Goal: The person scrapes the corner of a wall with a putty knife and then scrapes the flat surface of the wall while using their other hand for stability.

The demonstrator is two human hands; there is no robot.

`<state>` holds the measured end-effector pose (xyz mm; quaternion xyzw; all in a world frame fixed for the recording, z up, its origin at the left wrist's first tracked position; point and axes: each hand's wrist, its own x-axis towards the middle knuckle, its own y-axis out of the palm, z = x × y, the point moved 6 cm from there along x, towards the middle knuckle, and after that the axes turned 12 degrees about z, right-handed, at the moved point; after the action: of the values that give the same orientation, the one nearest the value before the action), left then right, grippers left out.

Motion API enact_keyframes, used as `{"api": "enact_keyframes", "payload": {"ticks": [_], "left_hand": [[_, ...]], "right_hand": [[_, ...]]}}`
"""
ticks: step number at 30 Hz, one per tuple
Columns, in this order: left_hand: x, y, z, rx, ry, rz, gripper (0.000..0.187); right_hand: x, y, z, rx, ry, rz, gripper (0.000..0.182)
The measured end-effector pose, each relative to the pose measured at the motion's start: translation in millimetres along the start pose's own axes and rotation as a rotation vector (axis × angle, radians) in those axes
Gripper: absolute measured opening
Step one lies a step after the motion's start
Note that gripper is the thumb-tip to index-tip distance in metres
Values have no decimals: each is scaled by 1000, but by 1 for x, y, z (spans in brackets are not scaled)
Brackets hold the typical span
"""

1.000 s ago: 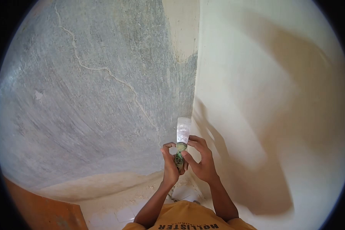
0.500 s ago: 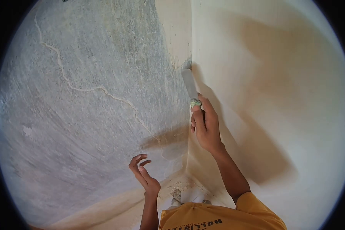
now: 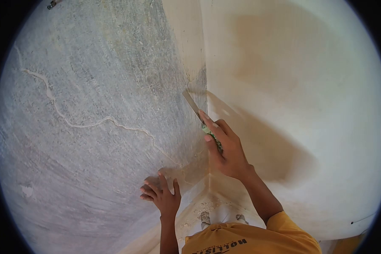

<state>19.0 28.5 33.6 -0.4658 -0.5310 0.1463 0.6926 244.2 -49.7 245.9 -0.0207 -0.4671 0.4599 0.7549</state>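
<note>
My right hand (image 3: 227, 148) is wrapped round the green patterned handle of a putty knife (image 3: 192, 102). Its narrow metal blade points up and left, with the tip at the grey scraped wall (image 3: 114, 84) beside the room corner. Just above the blade, a cream strip of coating (image 3: 186, 34) runs up along that corner. Lower down on the left, my left hand (image 3: 164, 195) has its fingers spread against the grey wall and holds nothing. A pale, wavy filled crack (image 3: 89, 125) crosses the wall above it.
The smooth cream wall (image 3: 275, 55) meets the grey one at the corner and carries my arm's shadow. Crumbs of debris (image 3: 205, 207) lie on the floor at the corner's foot. A small dark fitting (image 3: 51, 4) sticks out at the upper left.
The putty knife's tip has moved left and down, and its blade now tilts more to the left. My left hand has gone from curled and raised to spread at the wall.
</note>
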Motion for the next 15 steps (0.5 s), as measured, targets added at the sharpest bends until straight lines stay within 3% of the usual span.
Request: {"api": "enact_keyframes", "payload": {"ticks": [5,10,15], "left_hand": [[-1,-2,0,35,20,49,78],[-2,-4,0,41,39,78,76],[1,-2,-2,50,25,56,76]], "right_hand": [[8,-10,-2,-42,70,-63,39],[5,-8,4,-68,11,-95,38],[15,-12,22,-128,142,-73,37]]}}
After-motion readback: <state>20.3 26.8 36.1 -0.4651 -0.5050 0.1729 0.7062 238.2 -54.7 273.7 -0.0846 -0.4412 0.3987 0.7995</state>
